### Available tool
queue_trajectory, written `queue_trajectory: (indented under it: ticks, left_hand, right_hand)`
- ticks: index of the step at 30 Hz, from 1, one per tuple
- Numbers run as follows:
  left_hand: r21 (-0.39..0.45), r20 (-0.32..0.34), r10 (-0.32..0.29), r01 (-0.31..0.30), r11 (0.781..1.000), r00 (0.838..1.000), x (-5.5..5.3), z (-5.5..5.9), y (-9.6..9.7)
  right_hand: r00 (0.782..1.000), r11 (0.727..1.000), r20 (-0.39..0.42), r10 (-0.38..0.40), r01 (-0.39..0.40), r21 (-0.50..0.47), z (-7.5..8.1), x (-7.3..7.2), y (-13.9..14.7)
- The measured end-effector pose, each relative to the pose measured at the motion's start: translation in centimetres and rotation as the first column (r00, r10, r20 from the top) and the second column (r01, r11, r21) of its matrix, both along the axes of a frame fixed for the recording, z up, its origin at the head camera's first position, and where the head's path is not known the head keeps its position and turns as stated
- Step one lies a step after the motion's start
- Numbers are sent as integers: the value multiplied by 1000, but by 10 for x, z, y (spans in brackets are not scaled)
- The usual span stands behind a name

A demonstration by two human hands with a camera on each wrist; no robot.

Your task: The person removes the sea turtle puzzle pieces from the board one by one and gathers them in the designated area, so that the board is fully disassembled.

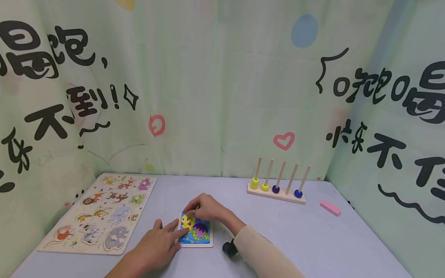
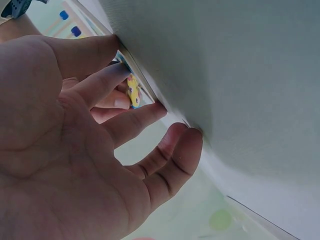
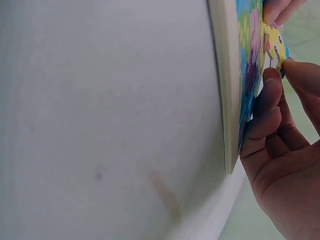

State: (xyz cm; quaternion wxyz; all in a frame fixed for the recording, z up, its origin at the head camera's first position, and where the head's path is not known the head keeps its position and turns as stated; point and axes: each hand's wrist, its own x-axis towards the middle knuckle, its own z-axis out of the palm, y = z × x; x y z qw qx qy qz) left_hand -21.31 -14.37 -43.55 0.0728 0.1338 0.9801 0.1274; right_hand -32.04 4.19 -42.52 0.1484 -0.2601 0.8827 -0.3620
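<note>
Head view: found small puzzle board (image 1: 205, 245) flat on the bench (image 1: 295, 239), between and partly under both hands. Saw right hand (image 1: 205, 206) at its top edge, thumb and fingertips closed in a pinch on yellow spotted piece (image 1: 187, 221). Checked right wrist view: saw same piece tilted, raised off the board face, with lower fingers of right hand resting against the board. Saw left hand (image 1: 158, 243) at board's left side, relaxed and mostly spread, index extended over the board near the yellow piece, nothing in its grasp. Couldn't tell from right wrist view whether left fingertip touched the piece or just overlapped it. Spotted purple-and-green figure (image 1: 200, 230) on board, right of the yellow piece. Logged large animal puzzle (image 1: 88, 250) to the left, ring-and-peg stand (image 1: 271, 195) at back right with yellow and dark blue rings, pink block (image 1: 330, 207) beyond it to the right.
</note>
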Motion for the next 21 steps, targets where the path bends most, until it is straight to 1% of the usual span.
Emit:
queue_trajectory:
  ticks: [9,12,17,21]
  left_hand:
    - [3,3,-1,1,1000,1000,0,0,0]
    - [-5,6,2,-1,1000,1000,0,0,0]
    - [-14,8,4,-4,1000,1000,0,1,1]
    - [-18,14,9,-8,1000,1000,0,1,1]
  right_hand:
    - [999,998,51,-1,4,-65,-2,-1,3]
    - [999,996,49,0,4,-89,-2,-2,5]
    - [999,992,30,-26,29,-124,0,-3,12]
    - [998,987,42,-43,49,-153,2,-7,22]
